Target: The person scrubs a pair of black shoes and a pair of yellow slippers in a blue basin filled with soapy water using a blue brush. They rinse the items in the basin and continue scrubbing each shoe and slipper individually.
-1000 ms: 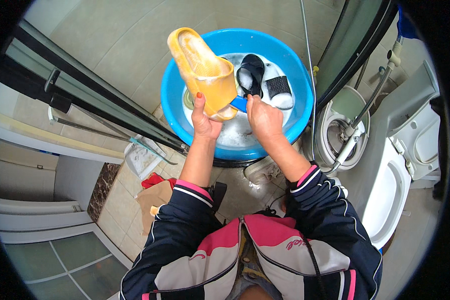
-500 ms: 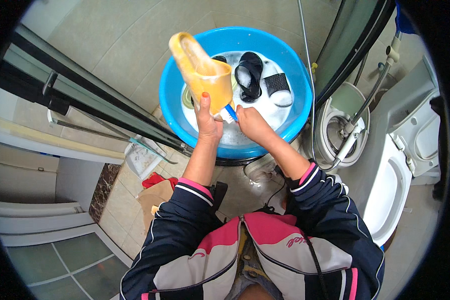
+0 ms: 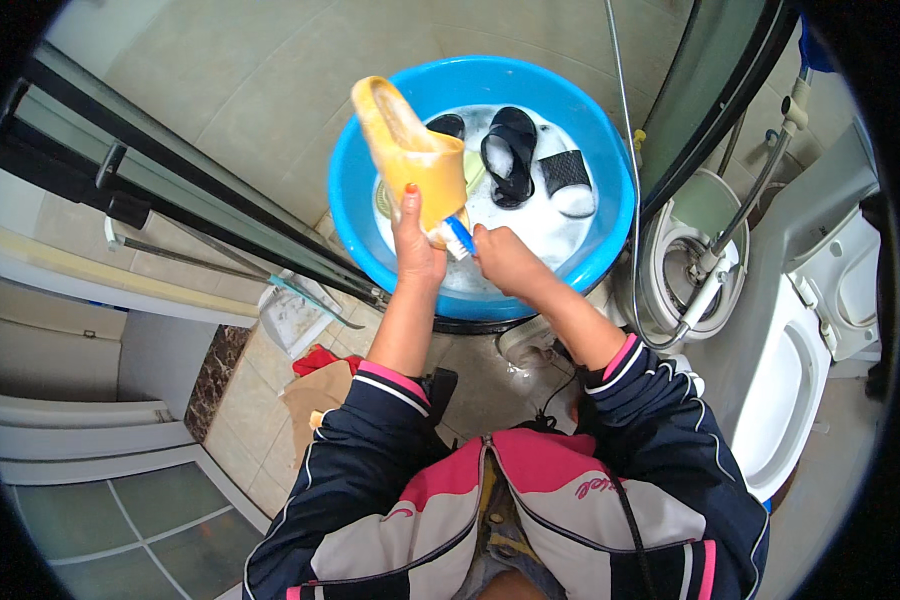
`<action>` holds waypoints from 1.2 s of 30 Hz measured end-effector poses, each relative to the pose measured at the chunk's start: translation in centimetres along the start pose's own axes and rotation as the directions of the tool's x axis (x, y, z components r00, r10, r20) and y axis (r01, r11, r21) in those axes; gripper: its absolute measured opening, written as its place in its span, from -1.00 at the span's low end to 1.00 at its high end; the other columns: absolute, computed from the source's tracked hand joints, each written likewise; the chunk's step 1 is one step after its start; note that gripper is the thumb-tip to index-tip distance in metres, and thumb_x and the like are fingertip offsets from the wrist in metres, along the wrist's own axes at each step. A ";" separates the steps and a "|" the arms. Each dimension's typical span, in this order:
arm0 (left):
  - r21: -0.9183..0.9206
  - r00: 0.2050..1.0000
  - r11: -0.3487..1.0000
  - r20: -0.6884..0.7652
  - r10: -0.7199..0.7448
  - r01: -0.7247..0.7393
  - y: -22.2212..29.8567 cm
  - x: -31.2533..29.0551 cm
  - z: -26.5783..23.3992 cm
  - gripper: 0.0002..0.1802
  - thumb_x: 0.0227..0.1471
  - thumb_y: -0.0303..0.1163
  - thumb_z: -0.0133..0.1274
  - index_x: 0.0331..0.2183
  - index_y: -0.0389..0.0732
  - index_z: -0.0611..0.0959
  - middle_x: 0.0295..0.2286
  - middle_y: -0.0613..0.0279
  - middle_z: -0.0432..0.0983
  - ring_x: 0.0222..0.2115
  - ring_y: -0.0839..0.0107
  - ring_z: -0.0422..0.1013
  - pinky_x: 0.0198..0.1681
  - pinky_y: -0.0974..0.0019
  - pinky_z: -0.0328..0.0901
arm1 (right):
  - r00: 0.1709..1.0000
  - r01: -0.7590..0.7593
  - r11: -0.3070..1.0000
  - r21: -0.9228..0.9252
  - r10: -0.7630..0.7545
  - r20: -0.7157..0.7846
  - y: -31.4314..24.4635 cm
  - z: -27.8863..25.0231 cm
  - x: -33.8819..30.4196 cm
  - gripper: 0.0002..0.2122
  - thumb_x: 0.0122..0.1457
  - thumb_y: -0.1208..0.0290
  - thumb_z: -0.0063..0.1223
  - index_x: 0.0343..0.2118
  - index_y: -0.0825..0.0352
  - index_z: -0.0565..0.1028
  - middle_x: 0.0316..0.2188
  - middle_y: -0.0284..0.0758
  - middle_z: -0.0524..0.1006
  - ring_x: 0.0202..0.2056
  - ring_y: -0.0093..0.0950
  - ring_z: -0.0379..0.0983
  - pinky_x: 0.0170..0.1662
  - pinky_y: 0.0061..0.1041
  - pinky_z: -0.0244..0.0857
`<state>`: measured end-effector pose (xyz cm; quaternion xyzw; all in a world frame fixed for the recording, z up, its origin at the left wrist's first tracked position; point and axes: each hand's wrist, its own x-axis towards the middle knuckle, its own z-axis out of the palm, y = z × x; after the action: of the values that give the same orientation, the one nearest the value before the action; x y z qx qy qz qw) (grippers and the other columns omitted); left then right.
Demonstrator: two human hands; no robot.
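Observation:
My left hand (image 3: 417, 245) grips a yellow slide slipper (image 3: 425, 175), tilted with its heel end up and away to the left, thumb on the strap. White foam streaks its footbed. In my right hand (image 3: 510, 262) is a blue scrubbing brush (image 3: 459, 236), its white bristles against the slipper's near end. Both hands are over the near part of a blue basin (image 3: 344, 200) holding white suds (image 3: 510, 235). Black slippers (image 3: 508, 155) lie in the suds, one with a textured strap (image 3: 565, 170). A pale green item (image 3: 474, 172) is partly hidden behind the yellow slipper.
At right stand a white bucket (image 3: 733, 235) with a mop wringer, a mop handle (image 3: 755, 195) and a white toilet (image 3: 780, 400). A dustpan (image 3: 288, 318) and a red cloth (image 3: 320, 360) lie on the tiled floor at left. A glass door frame (image 3: 195, 185) runs along the left.
The bristles have shifted slightly on the slipper's near end, and more of the brush head shows. My left hand keeps its hold. The whole view has shifted a little.

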<state>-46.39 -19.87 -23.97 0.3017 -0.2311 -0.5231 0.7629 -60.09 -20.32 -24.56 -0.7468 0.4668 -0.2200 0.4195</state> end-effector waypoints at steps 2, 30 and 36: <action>0.066 1.000 0.998 0.024 0.004 -0.006 -0.1 0.3 0.4 -0.29 0.04 -0.12 0.10 0.11 -0.25 0.25 -0.04 0.14 0.34 -0.06 0.31 0.33 0.01 0.26 0.23 | 0.954 -0.271 0.937 0.221 0.231 0.194 -0.8 -2.2 0.1 -0.67 0.23 0.27 -0.32 -0.44 0.44 0.41 -0.60 0.07 0.46 -0.61 -0.01 0.41 -0.54 -0.19 0.28; 0.896 0.893 -0.300 0.397 0.213 -0.327 -0.7 -4.0 3.0 0.17 -0.49 -0.10 0.36 0.15 -0.31 0.18 -0.07 -0.19 0.18 -0.02 -0.05 0.12 0.04 -0.05 0.03 | 0.636 -0.342 0.911 -0.229 0.045 -0.770 3.8 -11.6 2.1 -0.54 0.27 0.09 -0.29 -0.49 0.34 0.57 -0.56 0.03 0.51 -0.48 -0.01 0.47 -0.34 -0.08 0.32; 0.864 0.867 -0.356 0.448 0.219 -0.356 -1.7 -4.7 3.2 0.16 -0.49 -0.11 0.36 0.15 -0.31 0.19 -0.05 -0.27 0.15 -0.01 -0.09 0.10 0.05 -0.09 -0.02 | 0.849 -0.274 0.856 0.437 0.429 -0.308 1.7 -10.6 1.3 -0.47 -0.10 -0.17 0.23 -0.65 0.33 0.44 -0.75 -0.47 0.29 -0.76 -0.65 0.17 -0.76 -0.61 -0.03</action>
<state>-51.23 -16.65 -23.02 0.6866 -0.6504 0.0658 0.3182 -67.96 -26.27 -20.25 -0.4916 0.6214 -0.3691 0.4859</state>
